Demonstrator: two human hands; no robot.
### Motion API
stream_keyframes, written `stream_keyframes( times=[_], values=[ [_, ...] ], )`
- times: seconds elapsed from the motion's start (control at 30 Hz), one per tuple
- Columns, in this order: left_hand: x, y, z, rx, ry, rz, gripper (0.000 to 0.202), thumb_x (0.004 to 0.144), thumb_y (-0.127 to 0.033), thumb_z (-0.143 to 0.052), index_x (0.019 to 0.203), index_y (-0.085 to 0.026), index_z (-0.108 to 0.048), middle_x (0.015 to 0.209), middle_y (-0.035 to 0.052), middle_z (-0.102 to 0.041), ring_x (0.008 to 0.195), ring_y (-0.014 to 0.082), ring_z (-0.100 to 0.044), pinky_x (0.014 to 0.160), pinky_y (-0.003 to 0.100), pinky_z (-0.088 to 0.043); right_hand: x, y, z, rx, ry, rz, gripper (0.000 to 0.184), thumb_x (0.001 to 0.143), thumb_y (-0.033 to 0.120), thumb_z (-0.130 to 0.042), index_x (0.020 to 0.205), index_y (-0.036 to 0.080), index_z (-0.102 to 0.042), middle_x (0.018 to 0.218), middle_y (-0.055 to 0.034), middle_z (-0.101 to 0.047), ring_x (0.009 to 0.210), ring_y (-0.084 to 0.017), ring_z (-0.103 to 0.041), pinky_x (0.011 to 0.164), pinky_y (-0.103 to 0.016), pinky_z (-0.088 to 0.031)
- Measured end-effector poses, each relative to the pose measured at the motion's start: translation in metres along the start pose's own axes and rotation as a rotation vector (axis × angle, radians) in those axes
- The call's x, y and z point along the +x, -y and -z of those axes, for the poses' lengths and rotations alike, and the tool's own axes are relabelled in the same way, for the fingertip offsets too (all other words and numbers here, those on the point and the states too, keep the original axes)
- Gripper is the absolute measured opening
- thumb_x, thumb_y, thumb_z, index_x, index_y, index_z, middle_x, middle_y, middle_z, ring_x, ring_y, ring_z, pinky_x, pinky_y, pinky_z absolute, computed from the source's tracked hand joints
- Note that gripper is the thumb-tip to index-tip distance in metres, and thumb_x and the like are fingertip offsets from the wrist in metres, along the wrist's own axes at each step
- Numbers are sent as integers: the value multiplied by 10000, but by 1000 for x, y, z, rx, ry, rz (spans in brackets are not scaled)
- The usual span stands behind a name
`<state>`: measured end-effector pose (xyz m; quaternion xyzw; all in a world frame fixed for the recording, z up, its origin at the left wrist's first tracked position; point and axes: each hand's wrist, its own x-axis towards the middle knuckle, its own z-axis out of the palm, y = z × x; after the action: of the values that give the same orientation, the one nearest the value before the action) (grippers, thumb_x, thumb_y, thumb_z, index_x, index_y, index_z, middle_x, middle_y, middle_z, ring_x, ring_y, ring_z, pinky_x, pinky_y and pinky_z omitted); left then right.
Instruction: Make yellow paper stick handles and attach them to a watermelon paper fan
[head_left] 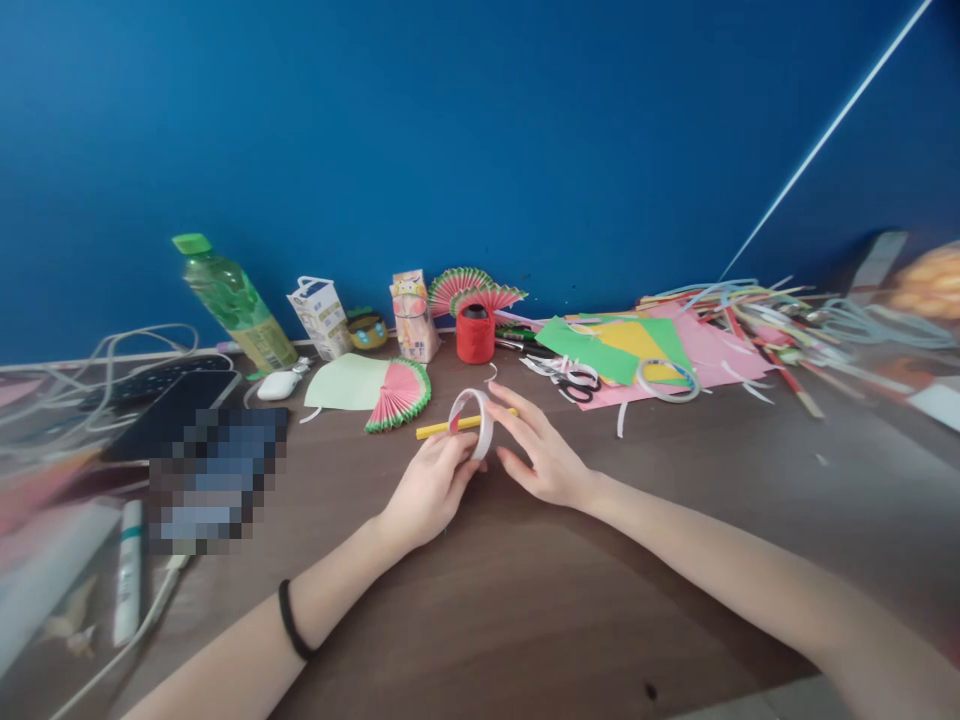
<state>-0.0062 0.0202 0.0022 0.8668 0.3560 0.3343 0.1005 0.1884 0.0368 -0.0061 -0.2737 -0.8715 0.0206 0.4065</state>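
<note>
A white roll of tape (486,428) stands on edge, with my left hand (433,485) closed round its lower left side. My right hand (544,455) is beside the roll, fingers apart, with the fingertips near or against its right rim. A thin white curl (492,373) shows just above those fingertips. Behind the roll lies a yellow stick (431,431), partly seen through the ring. To the left rests a pleated watermelon-pattern paper fan (403,396), overlapping a pale green sheet (341,382).
Along the blue wall stand a green bottle (236,305), two small cartons and a red container (475,335). On the right lie scissors (577,380), coloured paper (645,345), another tape roll (690,394) and a heap of strips. Left are a blurred-out device (225,470), cables and a marker (128,575).
</note>
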Motion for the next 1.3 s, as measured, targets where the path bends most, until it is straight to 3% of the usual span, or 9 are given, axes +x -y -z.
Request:
stream_keyframes(
  times=[0.13, 0.23, 0.4, 0.9, 1.13, 1.3],
  values=[
    [-1, 1, -1, 48, -16, 6, 140, 880, -140, -392, 1003, -191, -434, 762, 13, -634, 717, 150, -589, 668, 284, -482, 0, 2, -1, -24, -17, 20, 650, 840, 119, -423, 1424, 239, -162, 1369, -132, -374, 1297, -235, -338, 1029, -468, -365],
    [-3, 2, -3, 93, -42, -14, 142, 882, -159, -386, 1015, -179, -432, 786, 35, -643, 698, 150, -603, 627, 270, -485, -1, 3, -1, -8, -3, 32, 667, 829, 104, -424, 1429, 211, -155, 1400, -144, -337, 1320, -238, -302, 1043, -465, -346],
    [-4, 4, -6, 188, -105, -59, 148, 881, -172, -379, 1012, -166, -447, 813, 66, -646, 726, 163, -619, 612, 270, -490, -2, 8, -1, -3, 26, 23, 688, 820, 99, -418, 1438, 186, -128, 1432, -151, -307, 1341, -239, -269, 1054, -469, -320],
    [-3, 5, -10, 340, -149, -81, 173, 864, -149, -371, 1012, -155, -461, 769, 62, -648, 689, 167, -628, 612, 275, -501, -5, 7, -3, -3, 69, 12, 688, 813, 90, -404, 1441, 183, -139, 1454, -128, -301, 1360, -208, -240, 1081, -458, -284],
    [-1, 4, -10, 400, -167, -116, 177, 862, -146, -365, 1008, -134, -463, 743, 70, -655, 640, 170, -629, 594, 278, -507, -7, 7, -4, -114, 42, 34, 650, 806, 86, -408, 1423, 146, -210, 1393, -157, -401, 1333, -207, -306, 1038, -442, -345],
    [-2, 4, -10, 425, -144, -63, 201, 869, -158, -351, 1038, -140, -460, 757, 70, -666, 647, 175, -637, 606, 291, -510, -7, 8, -5, -131, 34, 57, 586, 800, 75, -406, 1376, 137, -319, 1354, -157, -454, 1306, -211, -356, 1012, -436, -374]
  ],
)
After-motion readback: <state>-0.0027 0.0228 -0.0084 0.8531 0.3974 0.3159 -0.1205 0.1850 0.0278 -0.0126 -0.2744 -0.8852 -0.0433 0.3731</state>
